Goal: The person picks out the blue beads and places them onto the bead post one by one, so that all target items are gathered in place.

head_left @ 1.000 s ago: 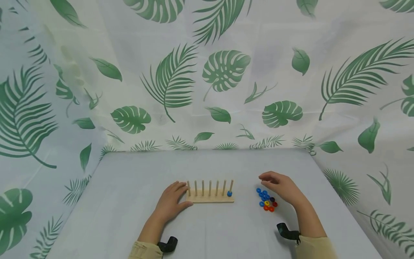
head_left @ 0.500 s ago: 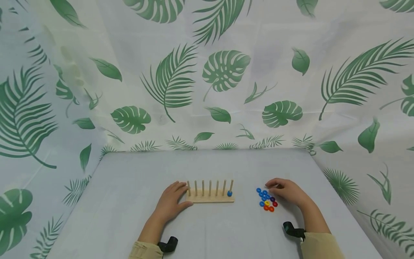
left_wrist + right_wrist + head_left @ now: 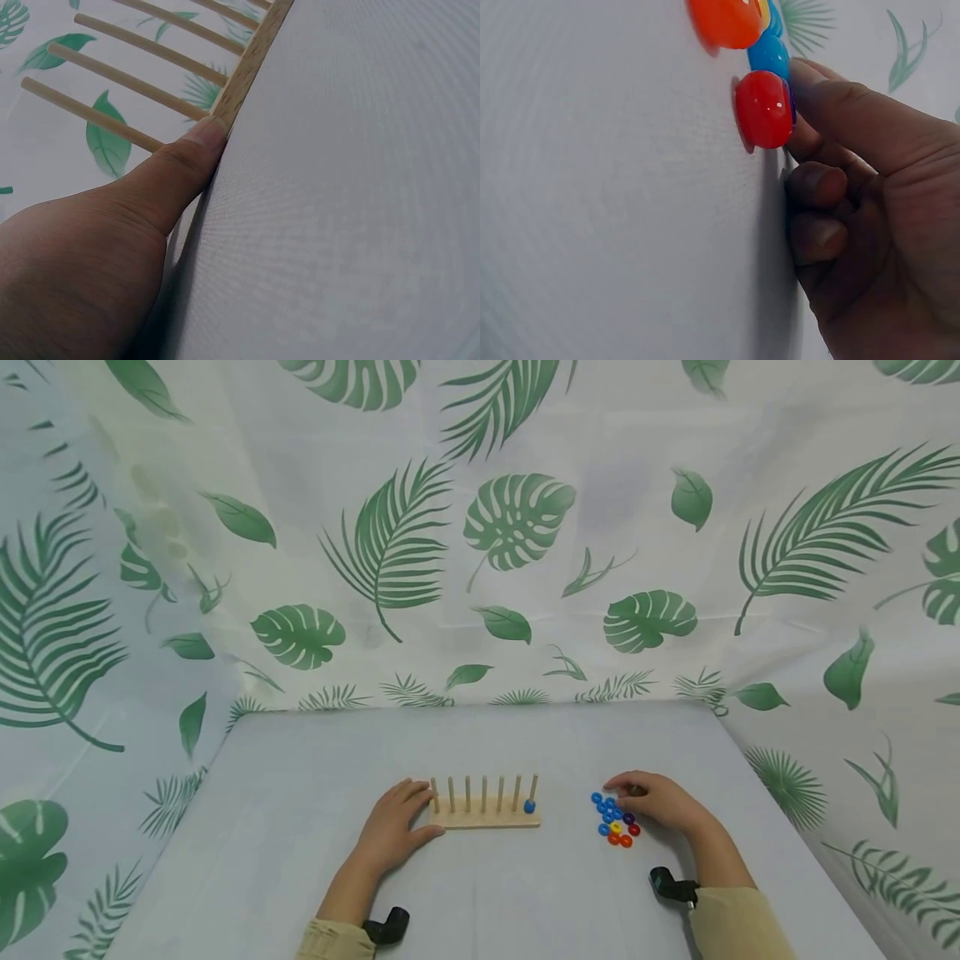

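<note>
In the head view, my left hand [image 3: 392, 831] holds the left end of a wooden peg board [image 3: 487, 820] with several upright pegs. Its thumb presses the front edge of the board [image 3: 244, 79] in the left wrist view, while the other fingers lie at the far side. One blue bead [image 3: 529, 807] sits low on the rightmost peg. My right hand [image 3: 663, 802] is at a cluster of loose beads, thumb and index finger apart beside a blue bead [image 3: 611, 802]. In the right wrist view, the thumb tip is close to a blue bead [image 3: 769, 56]; its other fingers are bent.
Around the blue beads lie a yellow bead [image 3: 616, 828], red bead [image 3: 634, 830], dark purple bead [image 3: 628, 818] and orange beads [image 3: 626, 841]. A white cloth covers the table [image 3: 300, 768]. Leaf-patterned sheets [image 3: 540, 652] rise behind and at the sides.
My right hand has come down from behind the beads, drawn back to the right, then shifted slightly left over the blue ones. The left hand stays on the board. The head view has shifted slightly.
</note>
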`<move>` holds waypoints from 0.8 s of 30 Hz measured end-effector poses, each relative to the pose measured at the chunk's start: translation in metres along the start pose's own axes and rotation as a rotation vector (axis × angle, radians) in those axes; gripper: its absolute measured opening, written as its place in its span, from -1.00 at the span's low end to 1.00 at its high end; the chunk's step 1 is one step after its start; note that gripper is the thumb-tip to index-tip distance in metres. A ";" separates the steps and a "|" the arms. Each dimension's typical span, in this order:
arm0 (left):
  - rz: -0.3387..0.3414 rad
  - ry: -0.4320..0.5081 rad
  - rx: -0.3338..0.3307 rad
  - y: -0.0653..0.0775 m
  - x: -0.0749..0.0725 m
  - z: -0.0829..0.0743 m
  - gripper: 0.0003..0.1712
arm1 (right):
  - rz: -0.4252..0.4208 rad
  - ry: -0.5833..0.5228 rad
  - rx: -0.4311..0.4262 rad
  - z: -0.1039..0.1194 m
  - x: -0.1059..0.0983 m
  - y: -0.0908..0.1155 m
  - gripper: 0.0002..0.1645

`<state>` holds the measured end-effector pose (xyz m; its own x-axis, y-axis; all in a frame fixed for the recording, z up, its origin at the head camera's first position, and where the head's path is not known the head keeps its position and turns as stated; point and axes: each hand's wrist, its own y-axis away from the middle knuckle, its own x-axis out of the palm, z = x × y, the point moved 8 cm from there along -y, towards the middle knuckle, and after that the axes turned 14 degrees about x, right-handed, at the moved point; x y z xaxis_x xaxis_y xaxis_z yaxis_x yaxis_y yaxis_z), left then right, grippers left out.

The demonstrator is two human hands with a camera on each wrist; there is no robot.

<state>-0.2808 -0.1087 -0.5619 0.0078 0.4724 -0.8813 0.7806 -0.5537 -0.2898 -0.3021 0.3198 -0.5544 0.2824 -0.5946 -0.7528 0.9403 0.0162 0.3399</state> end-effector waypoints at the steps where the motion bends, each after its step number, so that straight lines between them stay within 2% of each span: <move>1: 0.000 0.002 -0.002 0.000 0.000 0.000 -0.22 | -0.002 0.003 0.004 0.000 0.000 -0.001 -0.70; 10: 0.002 0.002 -0.015 0.000 -0.001 0.000 -0.21 | -0.006 0.028 0.043 0.002 0.002 -0.004 -0.76; 17: 0.001 0.003 -0.016 0.000 0.000 0.001 -0.21 | 0.001 0.016 0.023 0.004 0.003 -0.005 -0.80; 24: -0.001 0.002 -0.011 0.000 0.000 0.000 -0.21 | 0.005 0.018 0.021 0.004 0.005 -0.006 -0.76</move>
<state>-0.2811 -0.1088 -0.5623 0.0084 0.4742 -0.8804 0.7872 -0.5461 -0.2866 -0.3070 0.3136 -0.5574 0.2904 -0.5801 -0.7610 0.9347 0.0018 0.3554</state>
